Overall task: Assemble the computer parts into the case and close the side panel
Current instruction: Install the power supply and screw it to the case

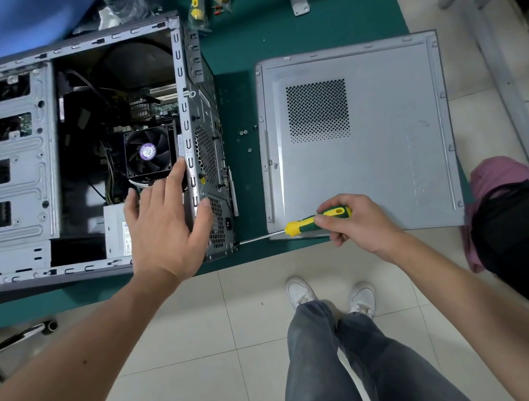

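In the head view, the open computer case (75, 154) is lying on its side at the left end of the green desk (299, 35), its near edge close to the desk's front edge. The left hand (164, 230) is resting spread over the case's rear frame near the front corner, fingers straight, thumb against the perforated back plate. Just beside the fingertips the CPU fan (148, 151) is sitting inside the case. The right hand (359, 220) is gripping a green-and-yellow screwdriver (315, 221), its shaft pointing left at the case's lower rear corner. The side panel (369, 149) is lying flat at the desk's right front corner, with small screws (244, 132) lying between it and the case.
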